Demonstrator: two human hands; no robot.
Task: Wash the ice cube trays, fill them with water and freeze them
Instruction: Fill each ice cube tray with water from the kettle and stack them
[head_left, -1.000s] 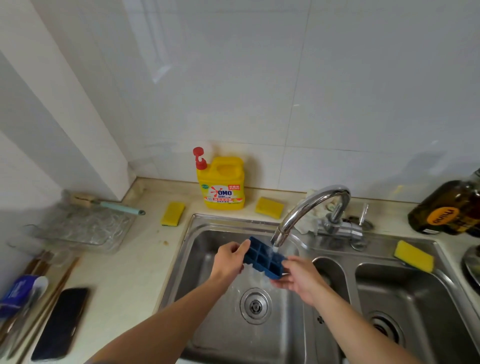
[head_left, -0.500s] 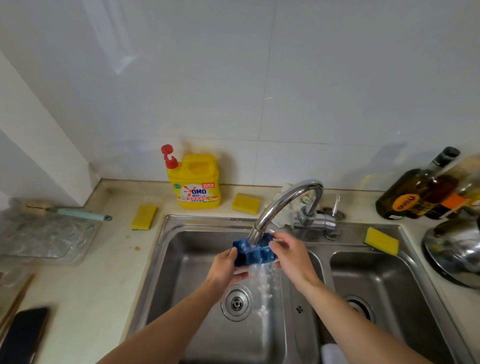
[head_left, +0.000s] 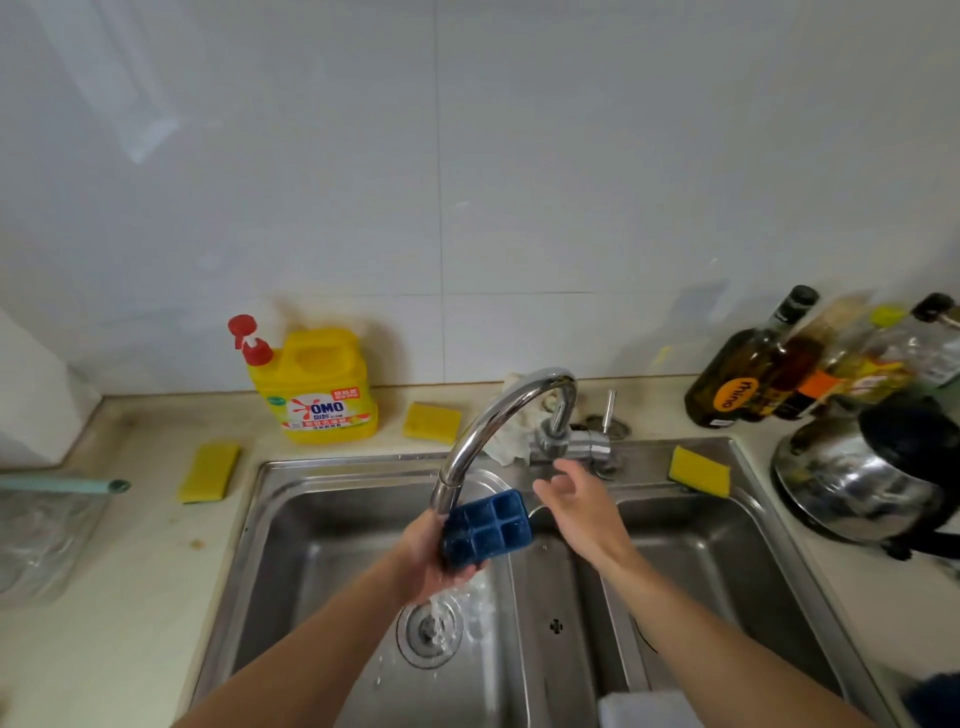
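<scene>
Tray: blue ice cube tray (head_left: 488, 530) is over the left basin of the steel sink (head_left: 291, 519), directly under the spout end of the faucet (head_left: 498, 415). It is tilted, with its open cells facing up towards the camera.
Left hand: left hand (head_left: 423, 561) grasps the tray by its left end, with the fingers curled under it. Most of the tray sticks out to the right of the hand.
Right hand: right hand (head_left: 582, 512) holds nothing. Its fingers are loosely spread, just right of the tray and apart from it, in front of the faucet's base.
Water: a thin stream of water (head_left: 441, 605) falls from below the left hand onto the drain (head_left: 430, 630).
Writing: the yellow detergent jug (head_left: 317, 387) with a red pump stands against the wall and reads "OMO". The smaller print under it is too small to read. A dark bottle (head_left: 743, 384) to the right carries an orange-yellow round label whose sideways word I cannot read for certain.
Sponges: one yellow sponge (head_left: 208, 472) lies left of the sink, another (head_left: 432, 422) beside the jug, and a third (head_left: 698, 472) on the sink's back rim.
Kettle: shiny steel kettle (head_left: 857, 480) is on the counter to the right of the sink.
</scene>
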